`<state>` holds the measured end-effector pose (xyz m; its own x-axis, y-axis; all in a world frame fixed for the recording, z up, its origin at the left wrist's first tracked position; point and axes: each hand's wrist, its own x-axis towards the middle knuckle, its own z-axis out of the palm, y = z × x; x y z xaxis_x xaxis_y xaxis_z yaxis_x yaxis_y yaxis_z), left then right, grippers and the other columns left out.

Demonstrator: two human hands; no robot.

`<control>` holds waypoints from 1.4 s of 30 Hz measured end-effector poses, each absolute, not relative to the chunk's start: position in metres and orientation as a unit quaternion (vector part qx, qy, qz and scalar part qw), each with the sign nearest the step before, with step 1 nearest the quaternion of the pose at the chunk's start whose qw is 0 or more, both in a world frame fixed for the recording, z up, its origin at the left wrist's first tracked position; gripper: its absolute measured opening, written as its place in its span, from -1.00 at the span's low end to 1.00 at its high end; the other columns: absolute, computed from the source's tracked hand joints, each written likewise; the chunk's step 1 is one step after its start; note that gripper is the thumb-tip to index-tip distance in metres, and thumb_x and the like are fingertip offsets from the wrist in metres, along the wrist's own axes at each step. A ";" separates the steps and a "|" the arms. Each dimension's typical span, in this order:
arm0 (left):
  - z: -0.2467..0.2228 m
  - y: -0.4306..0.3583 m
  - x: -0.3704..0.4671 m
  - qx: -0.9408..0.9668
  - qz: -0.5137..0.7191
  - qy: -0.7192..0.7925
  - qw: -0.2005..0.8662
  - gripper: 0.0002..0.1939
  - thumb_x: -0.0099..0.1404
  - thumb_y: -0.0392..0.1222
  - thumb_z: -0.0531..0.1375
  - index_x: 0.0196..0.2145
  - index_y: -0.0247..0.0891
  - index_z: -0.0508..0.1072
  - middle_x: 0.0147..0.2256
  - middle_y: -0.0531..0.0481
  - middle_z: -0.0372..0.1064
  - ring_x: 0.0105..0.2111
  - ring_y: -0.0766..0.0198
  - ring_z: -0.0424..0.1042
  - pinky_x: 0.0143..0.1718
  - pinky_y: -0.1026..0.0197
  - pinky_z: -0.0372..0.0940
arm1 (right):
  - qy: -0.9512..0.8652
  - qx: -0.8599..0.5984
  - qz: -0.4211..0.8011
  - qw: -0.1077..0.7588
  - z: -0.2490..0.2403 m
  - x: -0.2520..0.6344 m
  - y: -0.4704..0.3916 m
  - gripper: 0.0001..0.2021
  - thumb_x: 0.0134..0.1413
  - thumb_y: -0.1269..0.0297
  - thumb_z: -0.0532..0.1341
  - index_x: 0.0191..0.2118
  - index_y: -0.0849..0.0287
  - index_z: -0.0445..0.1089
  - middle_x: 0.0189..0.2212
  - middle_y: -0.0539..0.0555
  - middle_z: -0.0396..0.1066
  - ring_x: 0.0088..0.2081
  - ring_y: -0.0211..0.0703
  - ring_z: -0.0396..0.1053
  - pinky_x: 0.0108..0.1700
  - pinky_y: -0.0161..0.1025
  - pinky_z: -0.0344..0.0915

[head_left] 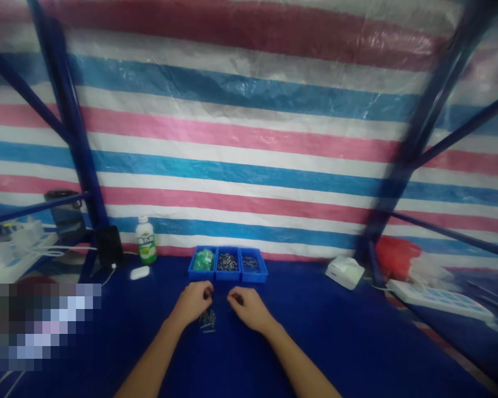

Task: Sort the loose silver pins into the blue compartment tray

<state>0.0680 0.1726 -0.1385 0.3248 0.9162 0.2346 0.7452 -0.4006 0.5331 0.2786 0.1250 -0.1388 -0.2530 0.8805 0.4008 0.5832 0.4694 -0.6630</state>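
My left hand (196,302) is over the blue table, its fingers curled together in a pinch. Just beneath it lies a loose group of thin metal screws or pins (208,319). My right hand (250,307) is a short way to the right, thumb and fingers also pinched. Whatever either hand holds is too small or hidden to make out. Behind the hands stand three joined blue bins: the left bin (202,274) with green plastic packets (203,259), the middle bin (228,275) with short metal parts (227,262), the right bin (255,276) with thin dark screws or pins (250,264).
At the back left are a white-and-green bottle (145,243), a white oval case (140,273) and a black device (109,246) with a cable. A tissue pack (345,272) sits back right, near a power strip (440,299) and a red bag (396,257). Blue posts flank a striped sheet.
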 end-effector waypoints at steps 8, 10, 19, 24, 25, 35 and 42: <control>-0.141 0.176 0.074 0.779 0.368 0.434 0.263 -0.81 0.05 -0.38 0.16 -0.33 -0.24 0.47 -0.46 0.08 0.43 -0.51 0.36 0.29 -0.42 0.32 0.12 | -0.762 -0.468 0.192 0.403 -0.142 0.276 0.128 -0.83 0.14 0.34 0.17 -0.16 0.11 0.44 -0.42 0.00 0.47 -0.41 -0.19 0.39 -0.31 -0.31 0.26; -0.142 0.179 0.078 0.757 0.399 0.403 0.325 -0.89 0.09 -0.31 0.18 -0.36 -0.27 0.44 -0.48 0.09 0.38 -0.54 0.38 0.24 -0.46 0.33 0.11 | -0.759 -0.459 0.193 0.420 -0.145 0.273 0.131 -0.74 0.09 0.35 0.22 -0.07 0.10 0.41 -0.37 -0.01 0.47 -0.40 -0.20 0.39 -0.30 -0.31 0.27; -0.139 0.169 0.082 0.702 0.406 0.326 0.486 -0.77 0.11 -0.16 0.30 -0.36 -0.29 0.33 -0.44 0.07 0.38 -0.53 0.43 0.24 -0.44 0.34 0.12 | -0.770 -0.421 0.187 0.441 -0.138 0.270 0.123 -0.84 0.18 0.31 0.19 -0.15 0.09 0.48 -0.31 0.03 0.49 -0.33 -0.20 0.40 -0.26 -0.29 0.27; -0.139 0.171 0.084 0.698 0.401 0.324 0.497 -0.74 0.11 -0.11 0.31 -0.37 -0.27 0.31 -0.46 0.09 0.38 -0.55 0.43 0.25 -0.47 0.35 0.10 | -0.773 -0.409 0.187 0.446 -0.137 0.271 0.124 -0.84 0.21 0.23 0.18 -0.24 0.11 0.51 -0.34 0.05 0.49 -0.33 -0.18 0.41 -0.26 -0.28 0.28; -0.139 0.172 0.084 0.698 0.401 0.319 0.499 -0.74 0.11 -0.12 0.31 -0.37 -0.27 0.31 -0.46 0.10 0.39 -0.55 0.43 0.24 -0.47 0.35 0.09 | -0.772 -0.410 0.187 0.448 -0.137 0.271 0.126 -0.84 0.20 0.22 0.18 -0.25 0.11 0.50 -0.34 0.05 0.49 -0.33 -0.18 0.41 -0.26 -0.29 0.29; -0.138 0.168 0.084 0.685 0.387 0.318 0.529 -0.71 0.11 -0.14 0.32 -0.30 -0.26 0.30 -0.45 0.09 0.43 -0.45 0.35 0.40 -0.36 0.31 0.21 | -0.786 -0.419 0.174 0.419 -0.131 0.275 0.118 -0.91 0.16 0.29 0.21 -0.28 0.14 0.45 -0.40 0.01 0.44 -0.40 -0.24 0.34 -0.32 -0.34 0.22; -0.134 0.169 0.086 0.704 0.380 0.338 0.495 -0.73 0.12 -0.08 0.31 -0.31 -0.27 0.37 -0.42 0.03 0.45 -0.43 0.31 0.41 -0.35 0.29 0.24 | -0.777 -0.439 0.171 0.417 -0.131 0.274 0.122 -0.91 0.13 0.28 0.19 -0.35 0.16 0.38 -0.48 -0.03 0.41 -0.47 -0.28 0.31 -0.41 -0.36 0.18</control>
